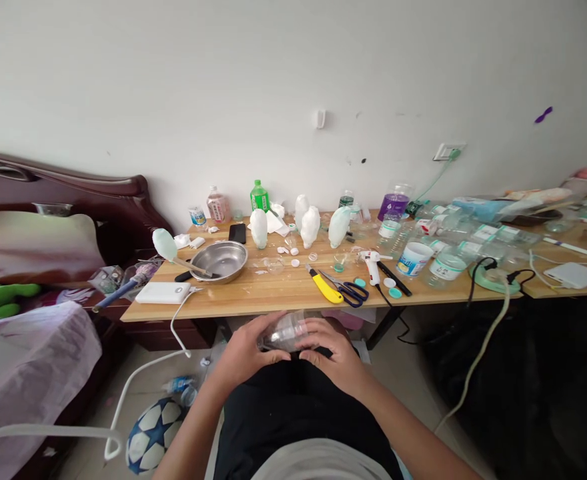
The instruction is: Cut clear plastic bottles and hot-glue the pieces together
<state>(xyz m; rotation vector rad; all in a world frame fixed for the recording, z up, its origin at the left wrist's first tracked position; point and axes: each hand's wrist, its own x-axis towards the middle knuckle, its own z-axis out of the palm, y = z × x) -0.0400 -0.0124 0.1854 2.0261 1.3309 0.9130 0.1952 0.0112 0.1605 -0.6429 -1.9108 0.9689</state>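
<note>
Above my lap, just off the table's front edge, I hold a clear plastic bottle piece [287,331] lying sideways. My left hand [247,350] wraps its left end, while my right hand [329,353] grips the right end with fingers over the top. Both thumbs point inward along the lower side. Beyond my hands, a yellow utility knife [326,287] lies beside dark-handled scissors [351,292] on the wooden table [253,297]. A white glue gun [372,267] rests to their right, near several loose bottle caps [395,292].
A metal bowl [223,257] with a brush across it stands left, behind a white power bank [161,293]. Several white-coated shapes [309,228] stand at the back. Clear bottles [446,267] crowd the right beside a power strip [493,277]. A white cable [138,363] hangs left; a ball [153,433] lies below.
</note>
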